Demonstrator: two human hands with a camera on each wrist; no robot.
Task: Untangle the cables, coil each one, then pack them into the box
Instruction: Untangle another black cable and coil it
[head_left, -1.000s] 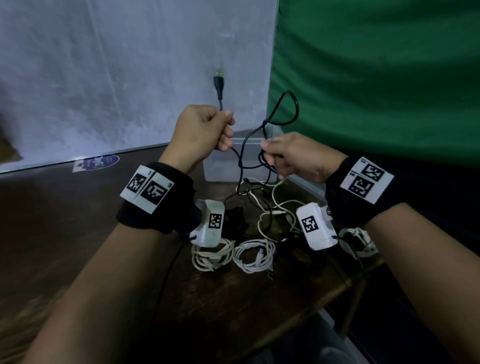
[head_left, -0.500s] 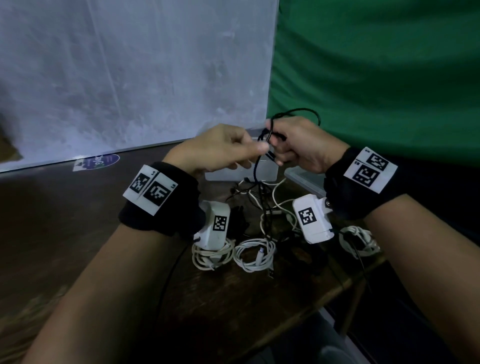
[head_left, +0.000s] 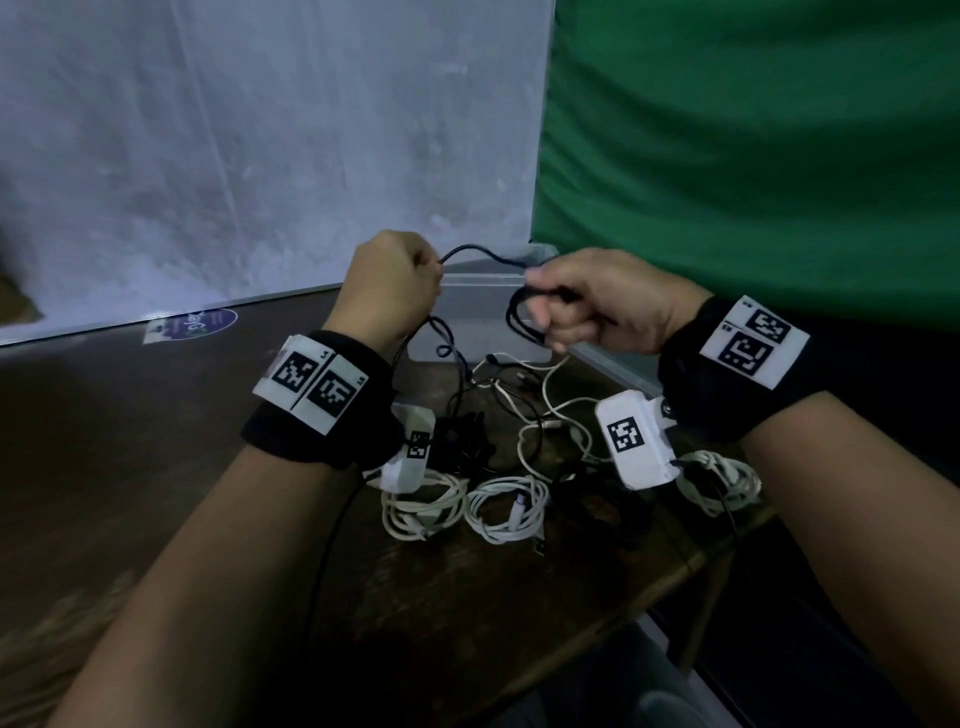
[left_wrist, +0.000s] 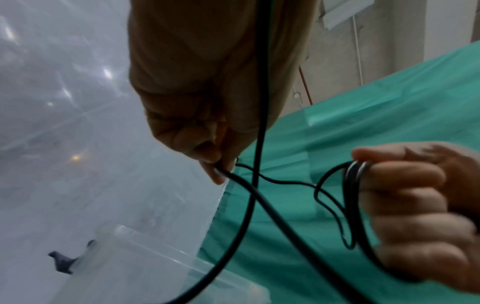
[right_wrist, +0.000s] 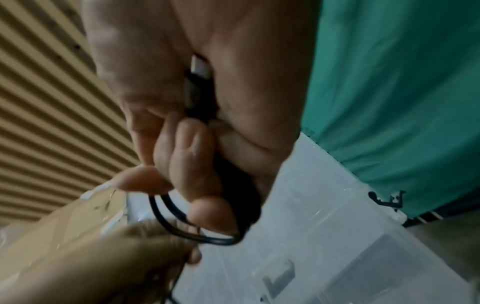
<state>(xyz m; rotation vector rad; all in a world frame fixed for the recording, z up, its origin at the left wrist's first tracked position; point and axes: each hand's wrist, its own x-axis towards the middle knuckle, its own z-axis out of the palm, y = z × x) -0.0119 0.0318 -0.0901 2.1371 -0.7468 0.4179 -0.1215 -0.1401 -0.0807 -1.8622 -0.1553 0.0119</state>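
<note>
Across the lower frame lies your dark wooden table (head_left: 130, 493); at centre stands the clear plastic box (head_left: 478, 332). Before it, your right hand (head_left: 597, 306) curls around loops of the thin black cable (head_left: 483, 253), your left hand (head_left: 387, 291) pinching its span.

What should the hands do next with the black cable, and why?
Probably wind one more loop: the left hand carries its pinched stretch of the black cable over to the right hand, which already grips a few loops and the plug. Cable hangs from the left hand into the tangle on the table, so coiling looks unfinished.
</note>
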